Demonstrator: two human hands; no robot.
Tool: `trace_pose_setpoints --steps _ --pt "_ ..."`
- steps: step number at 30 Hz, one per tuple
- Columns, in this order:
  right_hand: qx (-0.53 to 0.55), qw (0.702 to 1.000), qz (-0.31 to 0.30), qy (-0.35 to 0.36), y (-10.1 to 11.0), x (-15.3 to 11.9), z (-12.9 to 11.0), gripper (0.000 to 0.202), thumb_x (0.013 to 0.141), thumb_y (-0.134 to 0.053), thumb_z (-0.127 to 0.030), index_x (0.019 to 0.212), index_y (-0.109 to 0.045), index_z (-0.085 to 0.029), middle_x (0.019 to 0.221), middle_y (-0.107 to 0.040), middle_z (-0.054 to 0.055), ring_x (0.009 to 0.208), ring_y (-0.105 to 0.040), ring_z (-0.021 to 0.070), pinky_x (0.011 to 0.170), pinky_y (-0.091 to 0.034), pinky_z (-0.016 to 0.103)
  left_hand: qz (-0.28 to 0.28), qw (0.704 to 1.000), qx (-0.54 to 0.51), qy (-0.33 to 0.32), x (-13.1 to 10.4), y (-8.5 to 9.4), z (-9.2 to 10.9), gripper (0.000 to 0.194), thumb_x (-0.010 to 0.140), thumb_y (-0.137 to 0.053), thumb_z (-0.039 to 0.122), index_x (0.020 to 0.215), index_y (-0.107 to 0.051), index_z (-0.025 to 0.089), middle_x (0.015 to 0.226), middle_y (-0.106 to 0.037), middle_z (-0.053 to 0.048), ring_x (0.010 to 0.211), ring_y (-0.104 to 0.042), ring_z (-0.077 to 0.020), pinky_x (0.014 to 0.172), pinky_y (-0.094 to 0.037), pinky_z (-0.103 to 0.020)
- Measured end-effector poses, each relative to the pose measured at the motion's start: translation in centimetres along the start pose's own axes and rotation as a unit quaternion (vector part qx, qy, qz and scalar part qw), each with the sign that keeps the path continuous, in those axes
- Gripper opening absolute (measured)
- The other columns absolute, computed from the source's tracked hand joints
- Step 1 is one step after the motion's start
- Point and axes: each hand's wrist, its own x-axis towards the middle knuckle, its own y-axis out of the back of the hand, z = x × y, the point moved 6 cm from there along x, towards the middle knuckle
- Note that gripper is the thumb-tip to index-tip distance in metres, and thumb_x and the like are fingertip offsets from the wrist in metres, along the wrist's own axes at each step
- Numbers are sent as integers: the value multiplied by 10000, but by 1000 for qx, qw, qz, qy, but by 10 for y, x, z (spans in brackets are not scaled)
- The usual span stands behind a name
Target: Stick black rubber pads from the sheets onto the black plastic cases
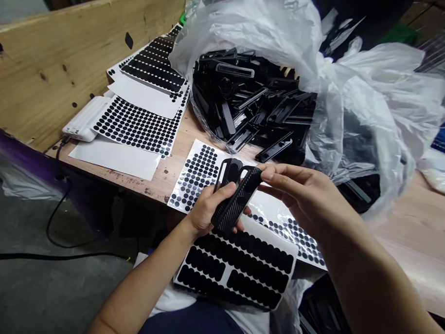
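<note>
Left hand (204, 210): I see it wrapped around black pieces (234, 203).
Right hand (305, 186): at one end (I can't tell if it pinches).
Bag (272, 21): beyond them.

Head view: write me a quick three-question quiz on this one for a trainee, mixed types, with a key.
1. What does the left hand hold? A) a cable; B) black parts; C) a paper cup.
2. True or false: the right hand is at the upper end of the black parts.
3. What shows inside the open mouth of the bag?

Key:
1. B
2. True
3. A heap of black pieces
</note>
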Motion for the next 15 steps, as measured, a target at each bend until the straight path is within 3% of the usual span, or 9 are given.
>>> trace_pose_setpoints --steps 15 --pt "-85 996 26 30 4 -3 -6 362 672 -922 -551 801 -802 -234 958 -791 56 948 -710 247 950 -562 424 7 1000 -4 0 -1 0 0 605 764 -790 659 963 -674 99 724 -741 -87 456 -677 -169 380 -510 -224"
